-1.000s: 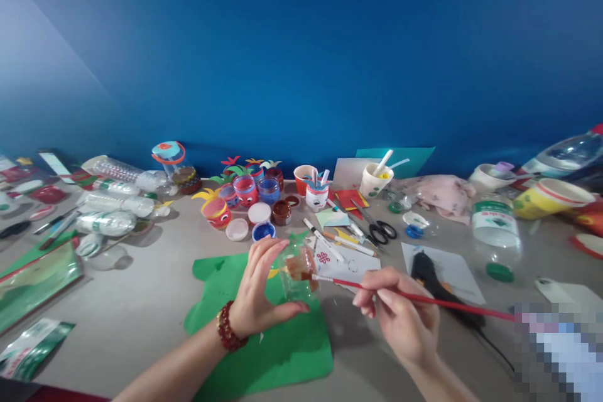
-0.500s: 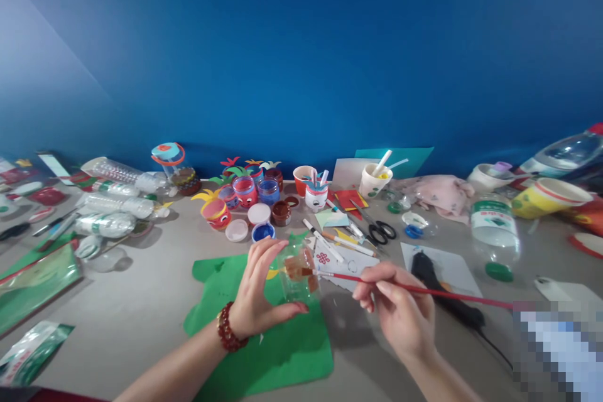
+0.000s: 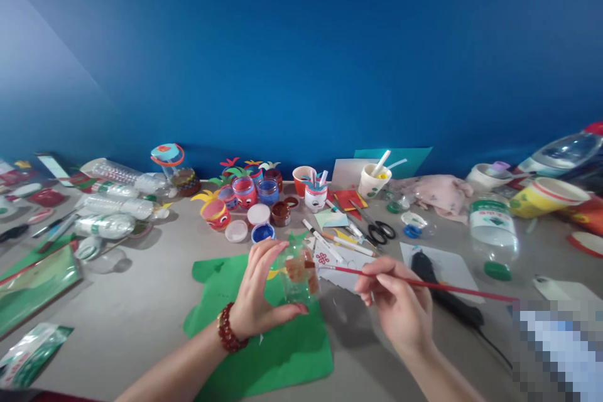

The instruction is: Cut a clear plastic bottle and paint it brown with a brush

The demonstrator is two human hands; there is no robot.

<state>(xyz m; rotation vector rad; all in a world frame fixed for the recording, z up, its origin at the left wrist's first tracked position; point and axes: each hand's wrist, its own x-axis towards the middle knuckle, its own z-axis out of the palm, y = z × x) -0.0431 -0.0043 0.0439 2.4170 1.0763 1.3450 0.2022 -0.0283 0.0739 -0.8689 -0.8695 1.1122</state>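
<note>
My left hand (image 3: 257,292), with a red bead bracelet on the wrist, is closed round a small clear plastic cup (image 3: 298,276) that carries brown paint patches. It holds the cup above a green paper sheet (image 3: 277,345). My right hand (image 3: 398,308) pinches a long red-handled paintbrush (image 3: 424,286). The brush tip touches the cup's upper right side. Open pots of blue (image 3: 262,232) and brown paint (image 3: 281,213) stand just behind the cup.
Painted fruit-like cups (image 3: 217,212), scissors (image 3: 379,229), pens, paper cups (image 3: 372,181) and a black glue gun (image 3: 447,298) crowd the grey table. Clear plastic bottles (image 3: 113,213) lie at the left. A large bottle (image 3: 494,226) and yellow cup (image 3: 546,196) stand at the right. A blue wall rises behind.
The brush tip has moved slightly up along the cup's right side. My right hand shifted a little up and right. My left hand and the cup stay in place.
</note>
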